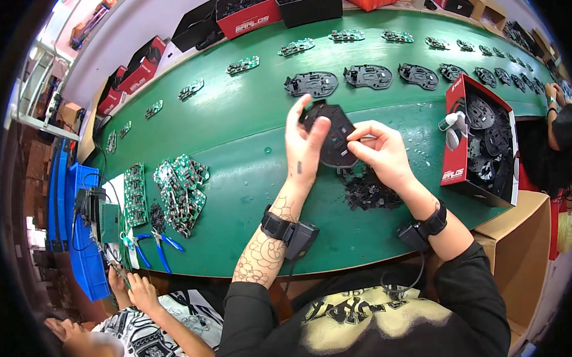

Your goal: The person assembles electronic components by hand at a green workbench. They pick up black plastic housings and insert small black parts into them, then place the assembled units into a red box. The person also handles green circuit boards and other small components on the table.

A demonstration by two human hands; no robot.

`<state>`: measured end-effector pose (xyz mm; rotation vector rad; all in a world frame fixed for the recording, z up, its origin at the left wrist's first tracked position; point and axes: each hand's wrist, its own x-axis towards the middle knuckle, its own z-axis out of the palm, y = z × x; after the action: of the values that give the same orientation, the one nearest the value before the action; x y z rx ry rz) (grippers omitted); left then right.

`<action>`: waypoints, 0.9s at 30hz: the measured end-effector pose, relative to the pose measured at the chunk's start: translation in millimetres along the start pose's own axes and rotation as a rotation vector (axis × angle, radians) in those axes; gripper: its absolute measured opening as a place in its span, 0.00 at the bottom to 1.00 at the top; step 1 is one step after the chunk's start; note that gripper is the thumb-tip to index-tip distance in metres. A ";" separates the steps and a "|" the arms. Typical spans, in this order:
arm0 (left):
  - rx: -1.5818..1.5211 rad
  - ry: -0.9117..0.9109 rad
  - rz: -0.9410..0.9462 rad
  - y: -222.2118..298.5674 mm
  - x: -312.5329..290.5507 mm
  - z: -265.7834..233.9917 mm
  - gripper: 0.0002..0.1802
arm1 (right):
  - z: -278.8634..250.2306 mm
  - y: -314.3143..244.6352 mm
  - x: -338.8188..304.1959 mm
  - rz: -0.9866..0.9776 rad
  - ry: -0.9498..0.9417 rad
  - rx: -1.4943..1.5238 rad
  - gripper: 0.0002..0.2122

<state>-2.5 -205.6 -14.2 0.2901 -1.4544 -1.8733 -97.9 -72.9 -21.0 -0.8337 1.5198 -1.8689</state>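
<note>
My left hand (304,146) holds up a black plastic mouse base (337,134), with the thumb across its face and fingers around its far side. The thumb and fingertips of my right hand (381,151) are pinched together against the base's right edge; whatever lies between them is too small to make out. Below both hands is a heap of small black plastic parts (371,191) on the green table (250,224). Beyond them runs a row of similar mouse bases, the closest mouse base (311,84) lying just past my left fingertips.
Green circuit boards (296,47) form a row farther back; more circuit boards (180,188) are piled at left beside blue-handled pliers (159,249). A red-and-black box (452,163) of mouse bases stands at right, near a cardboard carton (515,252). A co-worker's hands (139,290) work at lower left.
</note>
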 end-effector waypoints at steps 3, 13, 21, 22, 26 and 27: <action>0.123 -0.083 -0.133 -7.5 0.2 -1.2 0.22 | -5.7 5.2 5.8 0.004 0.023 0.089 0.06; 0.059 -0.059 -0.143 -9.7 5.8 -15.9 0.12 | -10.7 -1.4 8.3 0.117 -0.166 -0.032 0.05; 0.114 -0.085 -0.176 -10.1 4.5 -17.4 0.12 | -6.8 -3.9 6.5 0.070 -0.135 -0.174 0.04; 0.139 -0.082 -0.165 -10.9 4.1 -17.3 0.12 | -6.6 -2.8 6.0 0.032 -0.132 -0.224 0.04; 0.261 -0.080 -0.108 -13.3 1.2 -14.4 0.13 | -4.6 -0.6 4.3 -0.057 -0.113 -0.349 0.06; 0.297 -0.082 -0.091 -13.0 0.7 -13.6 0.13 | -4.2 -1.6 3.9 -0.064 -0.107 -0.361 0.07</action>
<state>-0.4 -215.0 -30.4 0.4312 -1.8055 -1.7536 -103.7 -72.9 -19.7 -1.1359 1.8081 -1.5858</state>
